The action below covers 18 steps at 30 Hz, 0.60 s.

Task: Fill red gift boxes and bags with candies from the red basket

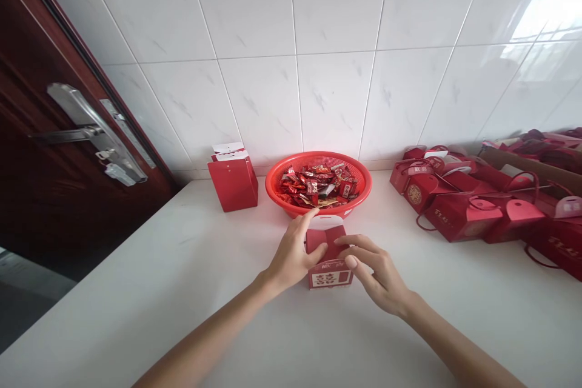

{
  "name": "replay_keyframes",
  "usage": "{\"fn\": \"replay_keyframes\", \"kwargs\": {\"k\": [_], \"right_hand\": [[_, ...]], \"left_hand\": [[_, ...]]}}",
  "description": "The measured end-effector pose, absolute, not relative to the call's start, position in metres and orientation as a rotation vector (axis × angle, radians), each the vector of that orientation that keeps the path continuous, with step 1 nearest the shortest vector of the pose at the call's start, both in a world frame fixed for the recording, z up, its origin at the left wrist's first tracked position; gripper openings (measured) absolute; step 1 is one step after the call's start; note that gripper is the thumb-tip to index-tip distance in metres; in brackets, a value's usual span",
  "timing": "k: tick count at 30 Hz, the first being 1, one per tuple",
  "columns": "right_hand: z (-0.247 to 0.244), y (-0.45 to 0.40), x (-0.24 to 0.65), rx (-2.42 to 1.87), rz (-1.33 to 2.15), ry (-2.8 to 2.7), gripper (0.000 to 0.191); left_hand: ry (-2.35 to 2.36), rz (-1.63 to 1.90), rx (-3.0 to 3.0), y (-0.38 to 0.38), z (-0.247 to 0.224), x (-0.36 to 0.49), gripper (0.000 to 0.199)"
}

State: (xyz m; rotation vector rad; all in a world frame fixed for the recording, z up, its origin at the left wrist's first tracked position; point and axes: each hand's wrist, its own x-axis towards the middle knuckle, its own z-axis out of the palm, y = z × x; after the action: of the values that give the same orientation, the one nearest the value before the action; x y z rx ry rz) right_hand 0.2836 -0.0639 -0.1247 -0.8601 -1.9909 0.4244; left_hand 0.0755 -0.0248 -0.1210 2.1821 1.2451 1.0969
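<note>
A small red box [331,279] with a pale label stands on the white table, its top flaps partly raised. My left hand [293,254] rests along the box's left side, thumb over the top and fingers apart. On the right side, my right hand [375,270] touches the flaps with its fingers spread. Just behind the box is a red plastic basket [274,194] filled with wrapped sweets [318,185].
A taller red box [234,185] stands at the back left. Several closed red gift boxes with cord handles [464,215] crowd the right side. Behind is a tiled wall [336,97]; a dark red door [40,151] is at the left.
</note>
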Motion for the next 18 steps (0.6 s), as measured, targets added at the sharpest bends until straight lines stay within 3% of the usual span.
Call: {"fn": "replay_keyframes", "kwargs": {"k": [9, 18], "right_hand": [[-0.1241, -0.0679, 0.2833, -0.825, 0.342, -1.940, 0.015], [-0.1265, -0.0689, 0.2821, -0.838, 0.321, -1.959, 0.012]], "left_hand": [[1.179, 1.123, 2.154, -0.0246, -0.1161, 0.0743, 0.050], [1.151, 1.111, 2.100, -0.0235, -0.1167, 0.0717, 0.054]]}}
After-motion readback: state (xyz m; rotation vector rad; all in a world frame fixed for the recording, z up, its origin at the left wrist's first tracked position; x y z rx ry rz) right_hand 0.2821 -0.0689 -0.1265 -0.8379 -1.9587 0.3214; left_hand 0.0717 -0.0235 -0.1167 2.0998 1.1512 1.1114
